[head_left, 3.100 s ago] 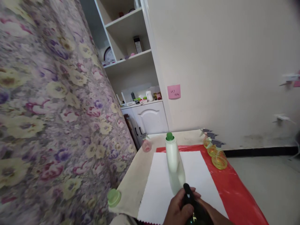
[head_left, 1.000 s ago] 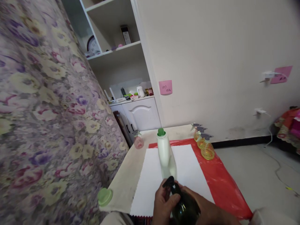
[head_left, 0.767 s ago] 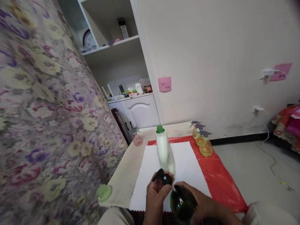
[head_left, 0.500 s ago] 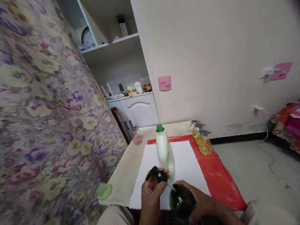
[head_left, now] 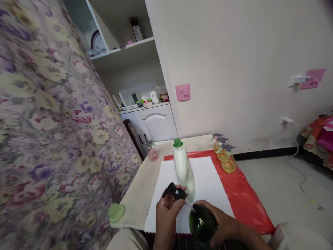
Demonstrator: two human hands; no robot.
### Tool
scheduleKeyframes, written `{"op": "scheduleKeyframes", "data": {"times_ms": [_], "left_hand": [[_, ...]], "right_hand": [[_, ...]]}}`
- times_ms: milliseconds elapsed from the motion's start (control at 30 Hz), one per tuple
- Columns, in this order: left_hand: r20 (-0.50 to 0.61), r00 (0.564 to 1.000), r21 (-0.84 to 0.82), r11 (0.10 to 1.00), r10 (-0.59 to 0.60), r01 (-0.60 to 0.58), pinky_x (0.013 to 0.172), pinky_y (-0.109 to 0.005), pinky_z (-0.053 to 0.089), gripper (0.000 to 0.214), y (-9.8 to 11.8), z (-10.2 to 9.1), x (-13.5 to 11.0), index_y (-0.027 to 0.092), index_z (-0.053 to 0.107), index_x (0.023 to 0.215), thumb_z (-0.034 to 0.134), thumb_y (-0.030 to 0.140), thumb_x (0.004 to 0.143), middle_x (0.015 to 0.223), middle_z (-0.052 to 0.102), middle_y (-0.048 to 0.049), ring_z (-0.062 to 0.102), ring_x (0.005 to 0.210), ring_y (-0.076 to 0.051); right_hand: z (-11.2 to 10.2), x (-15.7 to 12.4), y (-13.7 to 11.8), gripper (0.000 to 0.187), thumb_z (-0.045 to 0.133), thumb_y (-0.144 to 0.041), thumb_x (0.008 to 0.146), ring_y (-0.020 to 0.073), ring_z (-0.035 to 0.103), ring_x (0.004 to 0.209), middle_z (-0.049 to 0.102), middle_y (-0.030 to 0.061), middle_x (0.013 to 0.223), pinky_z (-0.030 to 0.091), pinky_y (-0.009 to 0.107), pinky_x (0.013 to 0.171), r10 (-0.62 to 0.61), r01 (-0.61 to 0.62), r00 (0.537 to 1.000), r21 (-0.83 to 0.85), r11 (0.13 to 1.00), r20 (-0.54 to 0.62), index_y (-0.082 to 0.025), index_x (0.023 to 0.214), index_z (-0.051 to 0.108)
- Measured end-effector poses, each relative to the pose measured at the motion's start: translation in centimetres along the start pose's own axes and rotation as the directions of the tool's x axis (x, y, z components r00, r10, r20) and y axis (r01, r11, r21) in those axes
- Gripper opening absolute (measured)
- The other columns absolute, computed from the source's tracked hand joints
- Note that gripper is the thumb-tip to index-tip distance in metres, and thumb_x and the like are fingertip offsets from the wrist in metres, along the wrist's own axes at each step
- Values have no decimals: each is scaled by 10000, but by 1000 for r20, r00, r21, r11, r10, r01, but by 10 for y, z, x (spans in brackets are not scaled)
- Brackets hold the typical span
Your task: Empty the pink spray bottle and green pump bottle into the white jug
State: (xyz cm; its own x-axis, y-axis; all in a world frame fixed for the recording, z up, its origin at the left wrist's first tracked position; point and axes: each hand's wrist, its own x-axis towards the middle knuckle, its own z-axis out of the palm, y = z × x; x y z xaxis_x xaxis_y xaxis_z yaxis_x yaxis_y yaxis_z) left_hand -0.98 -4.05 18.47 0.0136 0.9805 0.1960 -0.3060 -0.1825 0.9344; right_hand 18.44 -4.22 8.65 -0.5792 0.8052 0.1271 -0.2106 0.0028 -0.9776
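My left hand (head_left: 169,210) is closed around the collar of a black pump head (head_left: 179,193). The pump's spout points left, and its pale tube slants down to the mouth of a dark green bottle (head_left: 201,224). My right hand (head_left: 221,222) wraps round that bottle from the right, holding it tilted near the table's front edge. Just behind both hands stands a pale green jug (head_left: 181,163), uncapped, with a green pouring lip at its neck. A light green cap (head_left: 116,212) lies at the table's left front corner.
A white sheet (head_left: 169,173) and red plastic (head_left: 244,194) cover part of the table (head_left: 137,194). A pink spray bottle (head_left: 152,152) stands at the back left. Several yellow spray bottles (head_left: 229,163) line the right side. A flowered curtain (head_left: 65,139) hangs at the left.
Almost nothing differs. The view has shifted very slightly, while the pump head and green bottle keep nearly the same positions in my hands.
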Motion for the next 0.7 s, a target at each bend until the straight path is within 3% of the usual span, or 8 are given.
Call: {"op": "scheduleKeyframes", "data": {"times_ms": [300, 467, 567, 700], "left_hand": [[-169, 986, -204, 978, 2, -37, 790, -236, 508, 327, 5, -6, 18, 193, 638, 974, 776, 250, 683, 957, 707, -32, 647, 812, -133], [-268, 963, -304, 948, 13, -97, 762, -210, 526, 314, 10, -24, 39, 196, 626, 933, 792, 239, 671, 930, 689, -8, 644, 792, -103], [-304, 952, -234, 966, 32, -108, 624, -181, 516, 329, 9, -41, 56, 210, 598, 915, 799, 264, 660, 909, 665, 12, 647, 750, -106], [-299, 954, 6, 1000, 0, 2, 466, -154, 414, 382, -4, -69, 78, 198, 577, 920, 794, 354, 648, 823, 623, 28, 631, 669, -106]], "right_hand": [[-1, 0, 5, 1017, 920, -217, 352, 323, 501, 1182, 582, 59, 1246, 378, 415, 1001, -20, 20, 1000, 8, 1000, -8, -228, 1273, 486], [-1, 1, 6, 1017, 911, -233, 355, 324, 501, 1184, 573, 61, 1241, 379, 416, 1001, 2, -1, 1000, 36, 999, -23, -229, 1278, 483], [-2, 1, 5, 1003, 901, -210, 351, 315, 501, 1179, 576, 48, 1226, 379, 400, 999, 15, -13, 999, 51, 999, -44, -235, 1267, 494], [-6, -1, 9, 1028, 894, -187, 343, 335, 506, 1171, 587, 50, 1216, 389, 416, 988, 32, -27, 994, 44, 999, -107, -245, 1285, 487]]}}
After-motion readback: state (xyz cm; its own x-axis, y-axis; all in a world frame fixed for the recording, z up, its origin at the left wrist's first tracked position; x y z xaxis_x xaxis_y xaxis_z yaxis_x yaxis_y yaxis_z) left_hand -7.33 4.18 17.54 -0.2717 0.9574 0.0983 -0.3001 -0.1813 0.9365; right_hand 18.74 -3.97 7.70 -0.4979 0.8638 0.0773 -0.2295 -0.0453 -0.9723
